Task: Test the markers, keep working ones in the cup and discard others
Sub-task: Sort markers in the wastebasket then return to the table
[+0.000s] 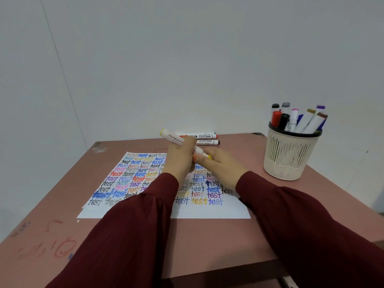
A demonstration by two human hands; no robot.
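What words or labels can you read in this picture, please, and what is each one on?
"test", repeated in many colours: paper sheet.
"WHITEBOARD MARKER": rear marker lying on the table.
"MARKER": front marker beside it; its lower line is partly hidden.
Print on the held yellow marker: too blurred.
Red scribbles on the table: unreadable.

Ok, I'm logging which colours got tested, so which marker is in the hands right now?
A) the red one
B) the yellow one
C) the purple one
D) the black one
B: the left hand grips the barrel of the yellow marker, which shows a yellow far end, and the right hand pinches its yellow near end.
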